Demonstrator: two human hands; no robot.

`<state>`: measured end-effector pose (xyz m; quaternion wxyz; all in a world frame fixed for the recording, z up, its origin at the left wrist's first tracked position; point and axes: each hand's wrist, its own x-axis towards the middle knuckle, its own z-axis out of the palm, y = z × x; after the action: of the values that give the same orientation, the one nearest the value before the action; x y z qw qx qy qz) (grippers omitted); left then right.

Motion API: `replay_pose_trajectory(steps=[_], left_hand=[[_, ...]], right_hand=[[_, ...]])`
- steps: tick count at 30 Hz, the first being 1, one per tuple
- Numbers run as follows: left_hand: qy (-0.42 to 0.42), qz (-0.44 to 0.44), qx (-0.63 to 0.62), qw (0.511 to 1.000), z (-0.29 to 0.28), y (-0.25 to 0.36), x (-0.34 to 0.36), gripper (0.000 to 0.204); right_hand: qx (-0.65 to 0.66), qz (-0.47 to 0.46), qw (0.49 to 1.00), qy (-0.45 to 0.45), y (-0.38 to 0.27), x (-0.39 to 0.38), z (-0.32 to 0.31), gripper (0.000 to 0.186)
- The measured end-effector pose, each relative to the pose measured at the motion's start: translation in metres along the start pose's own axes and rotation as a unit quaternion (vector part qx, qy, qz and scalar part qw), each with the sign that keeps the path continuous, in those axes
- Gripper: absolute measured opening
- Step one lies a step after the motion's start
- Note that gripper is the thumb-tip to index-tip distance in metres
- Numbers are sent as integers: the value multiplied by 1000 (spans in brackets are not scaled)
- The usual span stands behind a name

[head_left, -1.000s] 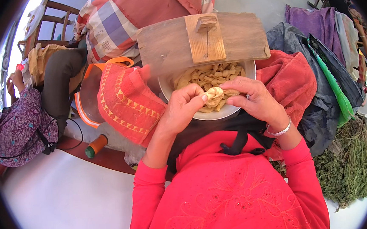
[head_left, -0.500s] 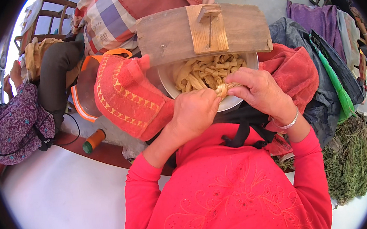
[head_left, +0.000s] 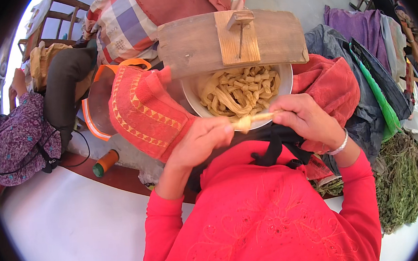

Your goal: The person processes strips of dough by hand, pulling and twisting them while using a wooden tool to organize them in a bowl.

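Observation:
My left hand (head_left: pixel 205 136) and my right hand (head_left: pixel 308 119) are raised over the near rim of a white bowl (head_left: pixel 192 96). Between them stretches a pale yellow fibrous strip (head_left: pixel 258 118), with a lumpy knot close to my left fingertips. My right thumb and fingers pinch the strip's right part. The closed left fingers grip its other end, which they mostly hide. Inside the bowl lies a heap of similar tan strips (head_left: pixel 238 95), some long and looped, others short and knotted.
A wooden board (head_left: pixel 188 45) with a nailed block (head_left: pixel 239 36) spans the bowl's far side. Red towels (head_left: pixel 144 108) flank the bowl. An orange-and-green thread spool (head_left: pixel 107 163) lies at left, dried green plants (head_left: pixel 401 180) at right. Another person's hand (head_left: pixel 19 81) shows far left.
My hands have moved apart, the left one leftward and lower, so more of the knotted strip shows between them. The strips in the bowl are less covered.

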<state>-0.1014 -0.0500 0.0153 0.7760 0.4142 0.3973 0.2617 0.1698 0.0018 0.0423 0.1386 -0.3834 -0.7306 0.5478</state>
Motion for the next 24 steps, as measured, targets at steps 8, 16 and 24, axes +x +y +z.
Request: replay_pose_trajectory(steps=[8, 16, 24], left_hand=[[170, 320, 505, 783, 14, 24, 47, 31], [119, 229, 273, 927, 13, -7, 78, 12], [43, 102, 98, 989, 0, 8, 62, 7]], right_hand=[[304, 142, 942, 31, 31, 8, 8, 17], [424, 78, 894, 119, 45, 23, 7, 16], [287, 108, 948, 79, 26, 16, -7, 10]])
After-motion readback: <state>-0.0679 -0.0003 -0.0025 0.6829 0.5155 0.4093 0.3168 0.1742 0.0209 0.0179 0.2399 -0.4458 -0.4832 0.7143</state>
